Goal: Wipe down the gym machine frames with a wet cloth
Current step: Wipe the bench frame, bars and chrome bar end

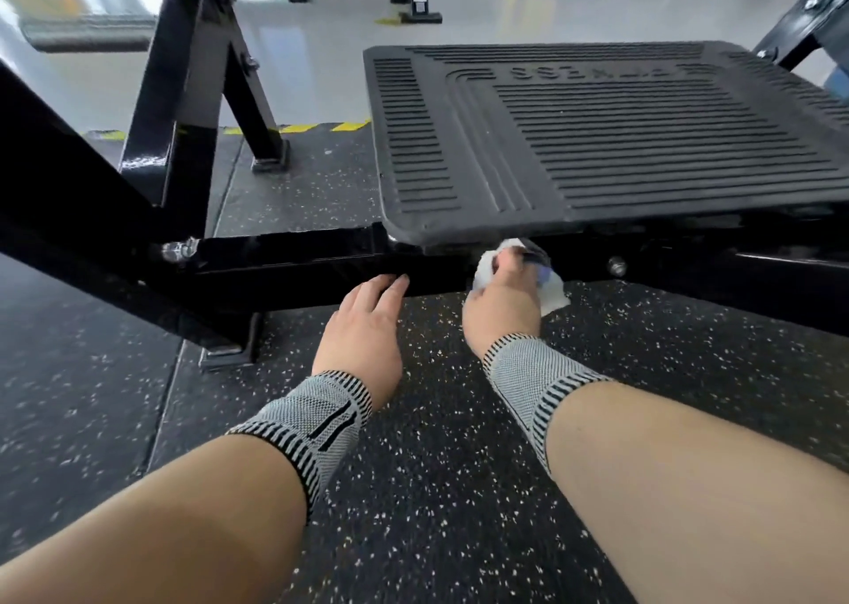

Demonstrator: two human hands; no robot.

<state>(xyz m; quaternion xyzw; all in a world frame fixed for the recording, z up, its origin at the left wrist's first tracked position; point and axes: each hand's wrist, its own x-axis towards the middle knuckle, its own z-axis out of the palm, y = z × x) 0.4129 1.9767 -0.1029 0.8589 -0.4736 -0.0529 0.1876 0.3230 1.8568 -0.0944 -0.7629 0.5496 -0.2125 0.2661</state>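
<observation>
A black steel crossbar (294, 263) of the gym machine frame runs left to right under a ribbed black footplate (597, 139). My right hand (503, 300) grips a white cloth (549, 288) with a blue patch and presses it against the bar just below the footplate's front edge. My left hand (363, 328) lies flat with straight fingers, its fingertips touching the lower edge of the crossbar to the left of the cloth. Both wrists wear grey and black knitted bands.
An angled black upright (183, 98) and a diagonal beam (69, 181) rise at the left, with bolted feet (229, 351) on the speckled rubber floor (436, 465). A bolt (616, 266) sticks out of the bar at the right. Yellow-black hazard tape (298, 128) edges the mat.
</observation>
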